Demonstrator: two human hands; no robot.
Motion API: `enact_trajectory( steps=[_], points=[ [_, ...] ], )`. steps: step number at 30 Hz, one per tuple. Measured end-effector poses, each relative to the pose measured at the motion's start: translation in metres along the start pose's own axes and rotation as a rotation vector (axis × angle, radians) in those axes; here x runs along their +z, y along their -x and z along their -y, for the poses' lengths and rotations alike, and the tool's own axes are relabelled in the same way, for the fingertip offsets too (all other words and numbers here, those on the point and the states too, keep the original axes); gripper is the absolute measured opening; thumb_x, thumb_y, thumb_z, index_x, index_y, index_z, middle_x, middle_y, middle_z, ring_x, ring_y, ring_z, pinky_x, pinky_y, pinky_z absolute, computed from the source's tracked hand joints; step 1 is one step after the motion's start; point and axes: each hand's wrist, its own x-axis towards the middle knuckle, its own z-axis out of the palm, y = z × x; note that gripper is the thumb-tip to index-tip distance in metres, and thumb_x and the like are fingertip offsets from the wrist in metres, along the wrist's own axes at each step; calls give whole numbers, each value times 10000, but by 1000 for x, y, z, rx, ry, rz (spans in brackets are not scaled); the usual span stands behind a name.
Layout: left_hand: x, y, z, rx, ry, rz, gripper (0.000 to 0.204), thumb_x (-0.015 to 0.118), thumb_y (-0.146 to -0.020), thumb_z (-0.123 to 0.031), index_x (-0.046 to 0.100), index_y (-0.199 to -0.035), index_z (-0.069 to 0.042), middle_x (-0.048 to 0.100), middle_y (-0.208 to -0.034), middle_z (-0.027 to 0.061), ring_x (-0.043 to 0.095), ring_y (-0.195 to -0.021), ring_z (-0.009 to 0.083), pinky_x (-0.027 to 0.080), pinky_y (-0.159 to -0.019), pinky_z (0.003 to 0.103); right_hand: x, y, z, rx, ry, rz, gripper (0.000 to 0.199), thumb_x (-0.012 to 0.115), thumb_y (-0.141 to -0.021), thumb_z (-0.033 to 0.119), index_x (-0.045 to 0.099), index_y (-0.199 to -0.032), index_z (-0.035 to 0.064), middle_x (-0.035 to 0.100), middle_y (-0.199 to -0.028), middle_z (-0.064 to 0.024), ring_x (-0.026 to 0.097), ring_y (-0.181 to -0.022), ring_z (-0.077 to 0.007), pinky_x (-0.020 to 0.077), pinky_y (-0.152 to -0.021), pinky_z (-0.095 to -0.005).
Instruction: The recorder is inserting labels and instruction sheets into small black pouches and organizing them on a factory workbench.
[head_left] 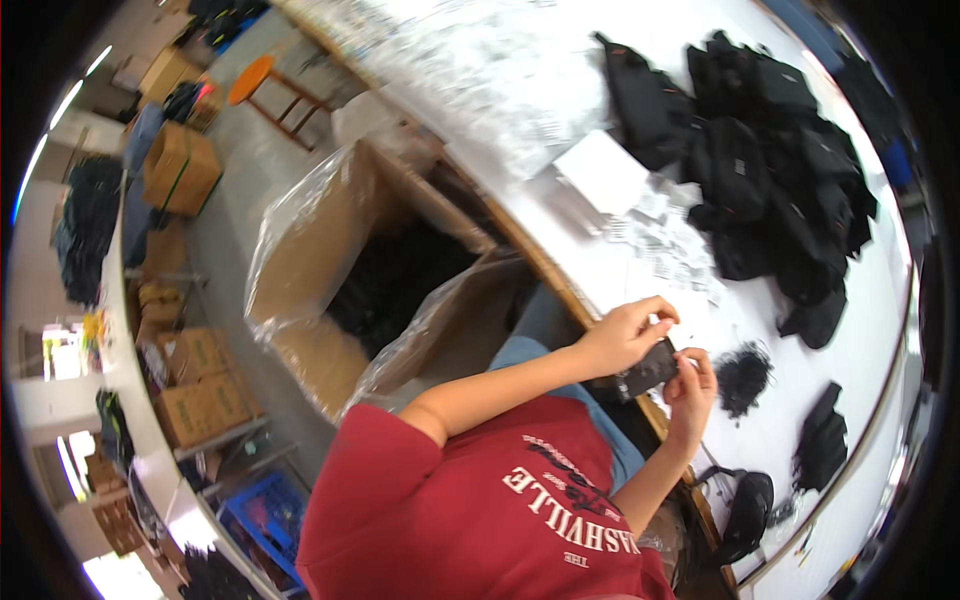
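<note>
The white bench carries a heap of black bags; at its near edge, your left hand and right hand pinch a small black item between them.

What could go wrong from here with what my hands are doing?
The small black item is at your left hand and right hand by the table edge, so it might drop off if it slips. The heap of small black pieces beside your right hand could get brushed and scattered. The loose white slips could slide or get mixed up.
</note>
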Motion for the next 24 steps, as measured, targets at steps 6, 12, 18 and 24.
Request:
enact_trajectory(
  steps=[6, 12, 18, 24],
  points=[
    [24, -40, 6, -147, 0, 149, 242, 480, -959, -231, 557, -1074, -32, 603, -895, 47, 543, -718, 102, 453, -690, 241, -38, 5, 8, -67, -127, -81, 40, 627, -821, 30, 590, -831, 22, 546, -630, 0, 402, -426, -39, 293, -396, -191],
    [46, -142, 29, -31, -593, -167, 353, 610, -868, -332, 548, -977, -2, 618, -834, 148, 602, -702, 288, 470, -652, 358, -58, -1, 47, 16, -89, 11, 80, 662, -790, 40, 592, -811, 10, 611, -722, -40, 441, -449, -47, 313, -404, -188],
    [57, -186, 62, -266, -368, -266, 383, 682, -803, -354, 583, -828, 15, 608, -782, 155, 581, -685, 299, 446, -646, 373, -67, -5, 94, 15, -44, 180, 68, 676, -815, 62, 630, -841, 19, 560, -618, 15, 412, -473, -19, 291, -424, -180],
    [65, -175, 53, 161, -346, -492, 242, 693, -818, -210, 577, -848, 1, 528, -829, 57, 510, -592, 162, 419, -577, 295, -98, -21, 74, -26, -23, 125, 68, 675, -816, 66, 634, -844, 20, 523, -586, 27, 411, -461, -27, 290, -417, -182]
  ],
)
